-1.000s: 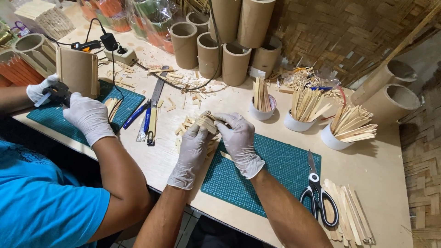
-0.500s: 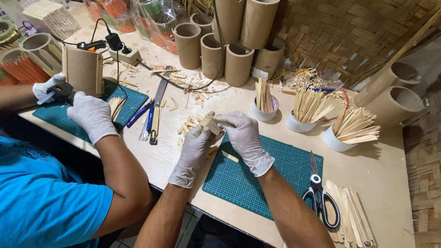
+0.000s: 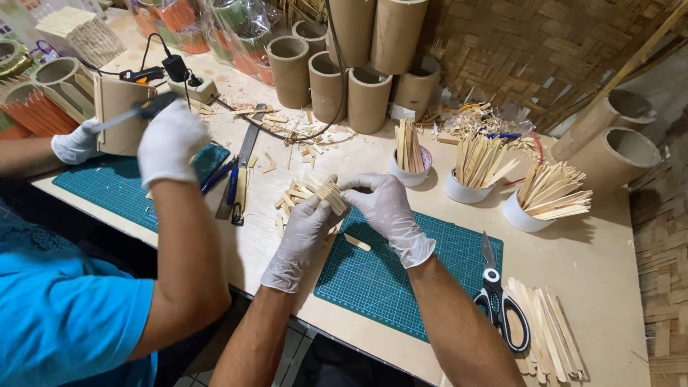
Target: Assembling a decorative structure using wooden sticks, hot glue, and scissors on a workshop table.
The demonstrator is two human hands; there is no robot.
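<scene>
Both my hands wear white gloves. My left hand (image 3: 301,233) and my right hand (image 3: 383,211) together pinch a small bundle of short bamboo strips (image 3: 331,193) just above the far left corner of a green cutting mat (image 3: 408,276). One loose strip (image 3: 356,242) lies on the mat under my hands. More short strips (image 3: 290,201) are piled on the table just left of the bundle.
A co-worker in a blue shirt (image 3: 64,322) sits at my left, a gloved hand (image 3: 172,140) raised with a tool over a second mat (image 3: 107,186). Three white cups of strips (image 3: 466,190), scissors (image 3: 498,297), flat sticks (image 3: 548,333) and cardboard tubes (image 3: 369,100) stand around.
The co-worker's near hand has lifted up off their mat with a dark-handled tool. My hands have stayed on the bundle, shifted slightly.
</scene>
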